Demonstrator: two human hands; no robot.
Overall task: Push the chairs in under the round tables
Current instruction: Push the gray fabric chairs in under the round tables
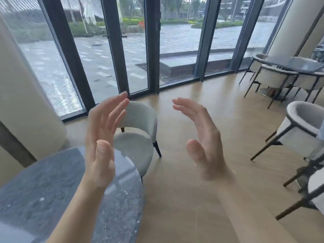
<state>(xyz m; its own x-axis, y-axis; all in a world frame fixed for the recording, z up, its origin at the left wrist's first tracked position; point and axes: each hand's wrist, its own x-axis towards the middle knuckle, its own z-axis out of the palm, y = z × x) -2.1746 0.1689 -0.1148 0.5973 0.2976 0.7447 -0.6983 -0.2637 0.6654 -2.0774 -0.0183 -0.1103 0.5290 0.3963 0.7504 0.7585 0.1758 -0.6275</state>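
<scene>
With the left hand [102, 137] and right hand [201, 137] raised, fingers spread and nothing held, the white padded chair [141, 118], left of centre at the round table [43, 190] edge, is judged light, rigid-framed and best pushed at its curved backrest.

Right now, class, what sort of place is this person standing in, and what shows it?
Probably a café or lounge seating area. Several round tables have dark stone-like tops, matching padded chairs stand around them, and tall windows look onto a paved courtyard.
</scene>
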